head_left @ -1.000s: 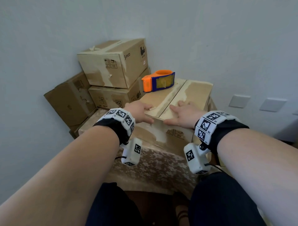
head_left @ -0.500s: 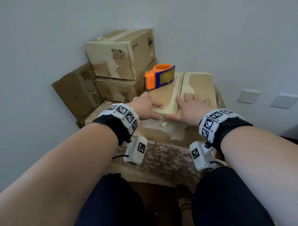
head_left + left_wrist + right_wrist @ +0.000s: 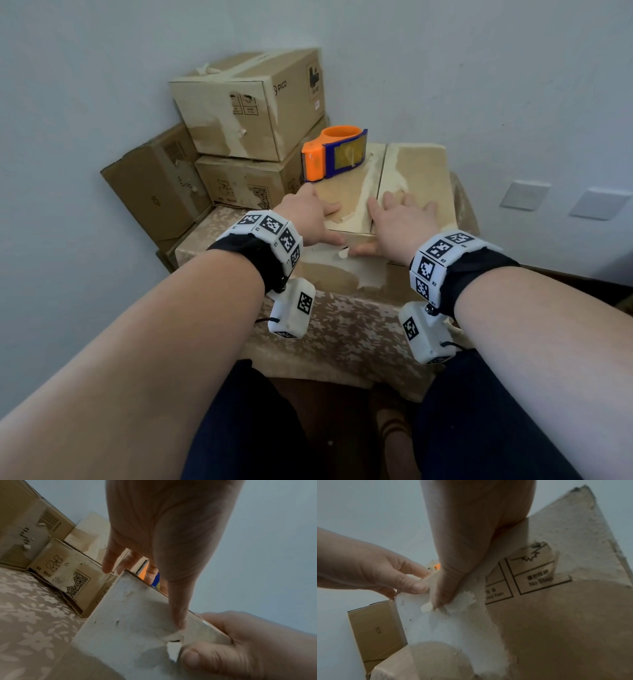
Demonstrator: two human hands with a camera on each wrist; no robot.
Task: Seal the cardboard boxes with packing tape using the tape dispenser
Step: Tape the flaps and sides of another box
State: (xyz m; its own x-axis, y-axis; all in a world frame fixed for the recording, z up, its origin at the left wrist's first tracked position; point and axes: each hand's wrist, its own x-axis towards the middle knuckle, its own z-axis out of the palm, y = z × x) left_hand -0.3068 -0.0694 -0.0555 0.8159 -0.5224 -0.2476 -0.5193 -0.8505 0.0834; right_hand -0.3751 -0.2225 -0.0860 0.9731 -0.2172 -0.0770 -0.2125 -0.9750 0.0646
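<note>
A worn cardboard box [image 3: 414, 171] stands on the table in front of me with both top flaps down and the seam [image 3: 374, 192] untaped. My left hand [image 3: 308, 219] lies on the left flap at the near edge, thumb on the front face [image 3: 137, 615]. On the right flap my right hand [image 3: 400, 222] rests with spread, straight fingers and its thumb [image 3: 440, 596] presses the front face beside a torn paper scrap. The orange and blue tape dispenser [image 3: 334, 154] sits on the far left corner of this box, untouched.
Two stacked boxes [image 3: 246, 102] and a leaning one [image 3: 157, 185] fill the corner to the left, against the wall. A flowered cloth [image 3: 342, 325] covers the table. Wall plates [image 3: 524, 195] are at the right. My knees are below the table edge.
The box top now lies with its seam running more straight away from me. Both hands stayed at its near edge, and the right fingers reach further over the flap.
</note>
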